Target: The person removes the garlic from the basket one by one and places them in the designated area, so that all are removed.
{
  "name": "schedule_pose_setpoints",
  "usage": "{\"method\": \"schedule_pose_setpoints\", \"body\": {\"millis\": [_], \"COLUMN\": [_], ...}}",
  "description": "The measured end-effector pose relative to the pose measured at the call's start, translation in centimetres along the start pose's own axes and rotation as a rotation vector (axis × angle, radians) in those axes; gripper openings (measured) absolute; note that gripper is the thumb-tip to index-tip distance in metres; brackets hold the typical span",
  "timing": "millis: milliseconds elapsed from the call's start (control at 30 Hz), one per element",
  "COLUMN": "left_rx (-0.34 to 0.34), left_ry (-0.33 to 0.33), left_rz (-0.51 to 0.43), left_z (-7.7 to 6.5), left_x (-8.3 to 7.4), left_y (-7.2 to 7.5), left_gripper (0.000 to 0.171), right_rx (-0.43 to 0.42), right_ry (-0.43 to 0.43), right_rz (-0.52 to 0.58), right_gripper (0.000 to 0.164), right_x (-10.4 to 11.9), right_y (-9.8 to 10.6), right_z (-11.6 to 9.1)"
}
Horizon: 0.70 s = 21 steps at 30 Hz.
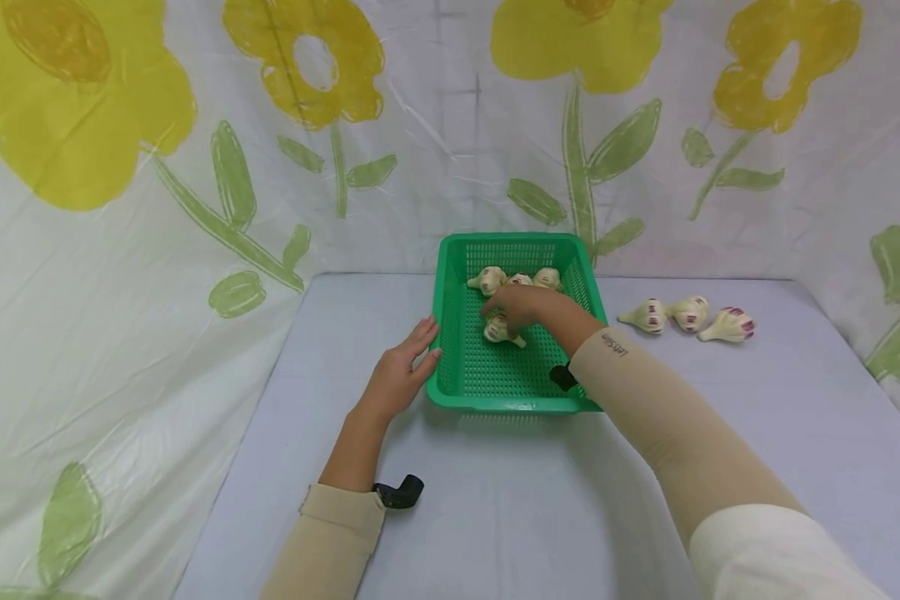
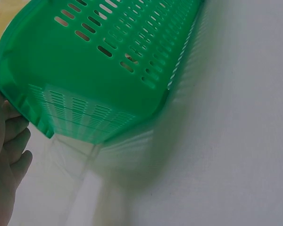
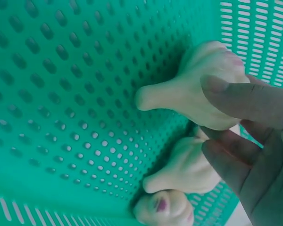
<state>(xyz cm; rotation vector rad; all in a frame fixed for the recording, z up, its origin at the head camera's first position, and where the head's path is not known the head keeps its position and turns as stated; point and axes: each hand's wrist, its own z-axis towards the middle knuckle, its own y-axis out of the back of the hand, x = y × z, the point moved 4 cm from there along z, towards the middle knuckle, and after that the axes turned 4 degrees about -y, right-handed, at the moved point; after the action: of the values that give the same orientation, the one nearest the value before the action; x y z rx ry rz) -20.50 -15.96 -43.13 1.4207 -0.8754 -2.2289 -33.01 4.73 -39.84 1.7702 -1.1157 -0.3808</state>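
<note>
My right hand is inside the green plastic basket, where its thumb and fingers pinch a garlic bulb. In the head view this garlic bulb shows below the fingers, neck toward the lower right. Three more bulbs lie along the basket's far side: one at the left, one partly hidden behind the hand, one at the right. On the basket's left rim rests my left hand, its fingers extended along the edge; the left wrist view shows the fingers against the outside of the rim.
Three garlic bulbs lie in a row on the white table right of the basket: a left one, a middle one and a right one. A flower-patterned curtain hangs behind the table's back edge.
</note>
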Motion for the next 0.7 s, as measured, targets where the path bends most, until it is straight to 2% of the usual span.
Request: {"method": "schedule_pose_setpoints", "body": {"millis": [267, 533, 700], "left_rx": [0.003, -0.002, 0.002], "left_ry": [0.004, -0.001, 0.001], "left_rz": [0.004, 0.009, 0.008], "left_z": [0.1, 0.1, 0.0], "left_x": [0.0, 0.0, 0.0], "left_y": [0.0, 0.0, -0.1], "left_gripper": [0.051, 0.051, 0.051], "right_rx": [0.006, 0.034, 0.027], "right_ry": [0.007, -0.064, -0.053], "right_rz": [0.019, 0.08, 0.105], "right_gripper": [0.063, 0.078, 0.074], "right_x": [-0.6, -0.9, -1.1], "right_y": [-0.3, -0.5, -0.6], "right_z": [0.3, 0.3, 0.2]}}
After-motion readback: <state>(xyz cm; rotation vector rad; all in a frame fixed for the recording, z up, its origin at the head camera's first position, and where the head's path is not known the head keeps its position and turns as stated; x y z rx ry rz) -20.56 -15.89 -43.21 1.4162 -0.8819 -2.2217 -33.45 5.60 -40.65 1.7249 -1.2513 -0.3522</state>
